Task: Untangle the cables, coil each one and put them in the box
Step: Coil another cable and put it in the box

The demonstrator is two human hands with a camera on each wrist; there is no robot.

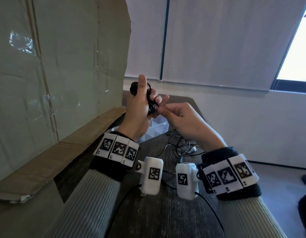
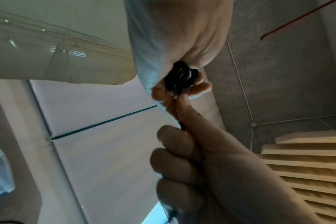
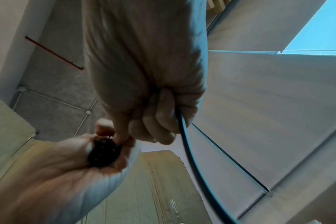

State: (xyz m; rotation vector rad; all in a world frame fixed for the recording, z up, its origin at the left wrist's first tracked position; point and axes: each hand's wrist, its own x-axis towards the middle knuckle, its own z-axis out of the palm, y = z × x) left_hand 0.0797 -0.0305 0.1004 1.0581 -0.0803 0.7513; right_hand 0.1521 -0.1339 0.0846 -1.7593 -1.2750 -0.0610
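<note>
Count, referenced to the wooden table (image 1: pixel 166 212):
- Hands above it: two.
- Coiled black cable bundles held above it: one (image 1: pixel 149 100).
- Loose tangled cable heaps lying on it: one (image 1: pixel 180 145); strand count indeterminate.
- Cardboard boxes at its left edge: one (image 1: pixel 54 74).
- Clear plastic compartment boxes on it: one (image 1: pixel 157 127).

Both forearms wear pale ribbed sleeves (image 1: pixel 90 200). A black band (image 1: pixel 106 166) wraps each wrist, ringed by white tiles (image 1: pixel 118 148) printed with black square codes. From each band a screw (image 1: pixel 138 166) holds a white rounded camera pod (image 1: pixel 151 176) bearing one more code. A thin black cable (image 1: pixel 121 200) leaves the bottom of each pod.
</note>
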